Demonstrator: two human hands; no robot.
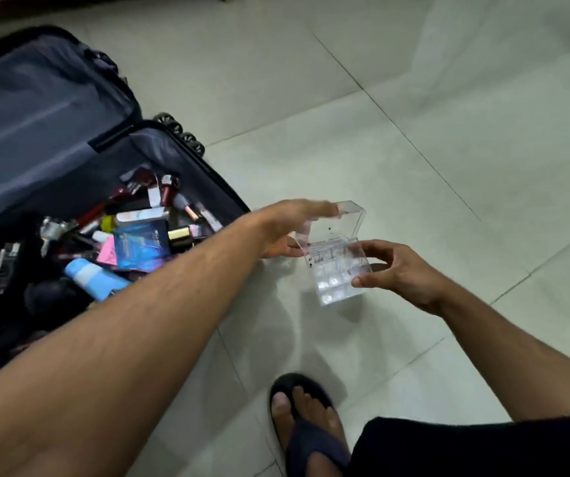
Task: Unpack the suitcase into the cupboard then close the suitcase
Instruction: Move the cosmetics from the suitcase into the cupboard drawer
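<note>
Pale tiled floor (pixel 414 149) under everything. Open suitcase (pixel 53 132) lies on it, lid back, cosmetics (pixel 132 232) heaped inside. Just right of suitcase — clear plastic box (pixel 337 256), hinged lid up, held above floor. Left hand (pixel 290 225) grips lid side; right hand (pixel 397 270) pinches base between thumb and fingers. Sandalled foot (pixel 307 418) below box.

Both bare forearms reach forward; left hand (pixel 288 224) and right hand (pixel 401 270) each pinch with curled fingers (pixel 368 280).
</note>
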